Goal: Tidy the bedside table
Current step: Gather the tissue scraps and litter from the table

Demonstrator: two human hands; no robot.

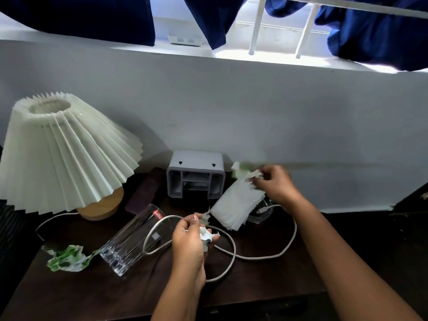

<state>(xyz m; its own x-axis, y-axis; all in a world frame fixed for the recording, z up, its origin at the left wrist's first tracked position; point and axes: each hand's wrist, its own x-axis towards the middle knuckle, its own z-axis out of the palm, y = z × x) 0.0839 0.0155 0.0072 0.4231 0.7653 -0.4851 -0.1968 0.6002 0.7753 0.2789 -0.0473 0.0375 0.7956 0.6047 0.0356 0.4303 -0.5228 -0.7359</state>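
Crumpled green wrapper (67,259) lies at the bedside table (254,286) left edge, touching a tipped-over glass (134,239). L hand (192,237) is curled round tissue scraps (205,232) mid-table, above the white cable (231,253). R hand (275,181) pinches a wad (247,172) nr the wall; blurry, prob. paper. Best to gather scraps into one fist w/o snagging the cable.

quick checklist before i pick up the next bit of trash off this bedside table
1. Left hand holds the paper scraps securely: ok.
2. Right hand grips the crumpled tissue: ok, though blurred.
3. A hand free for the next pickup: not ok, both hold paper.
4. Glass upright: not ok, it lies on its side.
5. Cable clear of the glass: cannot tell, a loop overlaps it.
6. Green wrapper collected: not ok, it lies beside the glass.
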